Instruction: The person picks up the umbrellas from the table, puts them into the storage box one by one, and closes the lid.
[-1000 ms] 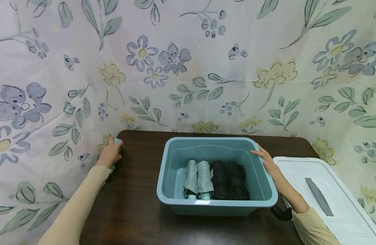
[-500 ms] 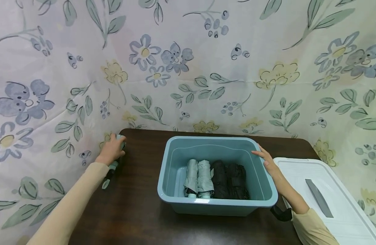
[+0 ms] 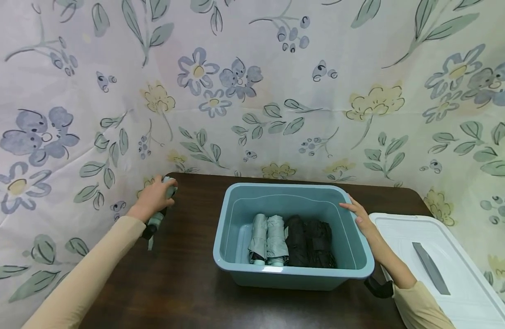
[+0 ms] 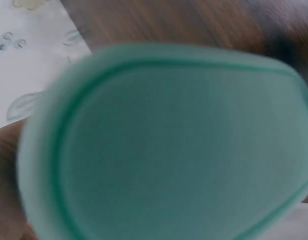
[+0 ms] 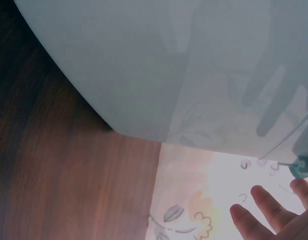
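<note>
My left hand (image 3: 155, 200) grips a folded pale-green umbrella (image 3: 155, 220) at the table's back left corner. A strap hangs from its near end. In the left wrist view the umbrella's smooth green end, blurred, fills most of the picture. A blue-green plastic bin (image 3: 293, 278) stands mid-table. Inside lie rolled umbrellas side by side: two pale green, one of them a light umbrella (image 3: 276, 237), and two black, one of them a dark umbrella (image 3: 318, 242). My right hand (image 3: 361, 219) rests on the bin's right rim, fingers spread, as the right wrist view also shows (image 5: 273, 220).
A white lid (image 3: 449, 256) with a grey strip lies right of the bin, partly under my right forearm. Floral cloth (image 3: 252, 137) hangs behind and left of the dark wooden table (image 3: 186, 274). The bin's left part shows bare floor.
My left hand has lifted the umbrella a little and moved right with it, turning it so more shows below the hand. The right hand stays on the rim.
</note>
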### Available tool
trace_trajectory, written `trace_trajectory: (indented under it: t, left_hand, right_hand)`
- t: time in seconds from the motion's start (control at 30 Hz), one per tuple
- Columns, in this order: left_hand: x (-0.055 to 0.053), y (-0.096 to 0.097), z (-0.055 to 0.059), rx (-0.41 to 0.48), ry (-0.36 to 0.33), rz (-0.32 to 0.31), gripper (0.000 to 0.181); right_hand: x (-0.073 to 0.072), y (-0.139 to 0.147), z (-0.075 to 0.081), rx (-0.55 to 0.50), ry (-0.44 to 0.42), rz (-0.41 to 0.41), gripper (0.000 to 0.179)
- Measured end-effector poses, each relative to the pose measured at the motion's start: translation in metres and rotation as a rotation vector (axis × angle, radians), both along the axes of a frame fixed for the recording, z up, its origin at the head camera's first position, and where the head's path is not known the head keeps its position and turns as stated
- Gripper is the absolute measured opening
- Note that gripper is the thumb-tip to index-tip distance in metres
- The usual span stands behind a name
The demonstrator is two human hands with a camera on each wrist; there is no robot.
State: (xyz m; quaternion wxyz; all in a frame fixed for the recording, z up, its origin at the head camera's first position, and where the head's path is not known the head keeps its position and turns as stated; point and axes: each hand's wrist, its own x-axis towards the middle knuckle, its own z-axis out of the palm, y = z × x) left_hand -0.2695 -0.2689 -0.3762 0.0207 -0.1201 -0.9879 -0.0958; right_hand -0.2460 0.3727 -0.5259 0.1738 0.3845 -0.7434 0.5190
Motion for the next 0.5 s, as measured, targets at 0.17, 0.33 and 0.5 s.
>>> trace_trajectory:
  t: [0.17, 0.33, 0.5]
  left_hand:
    - [0.007, 0.013, 0.014, 0.004, -0.018, -0.038, 0.048]
    - [0.011, 0.025, 0.022, 0.017, 0.013, -0.065, 0.046]
    - [0.014, 0.035, 0.027, 0.017, 0.067, -0.063, 0.046]
  right_hand:
    - [-0.027, 0.016, -0.028, -0.013, 0.052, 0.027, 0.054]
    - [-0.001, 0.005, -0.008, 0.009, -0.061, -0.023, 0.057]
    - [-0.001, 0.005, -0.009, 0.030, -0.050, -0.041, 0.057]
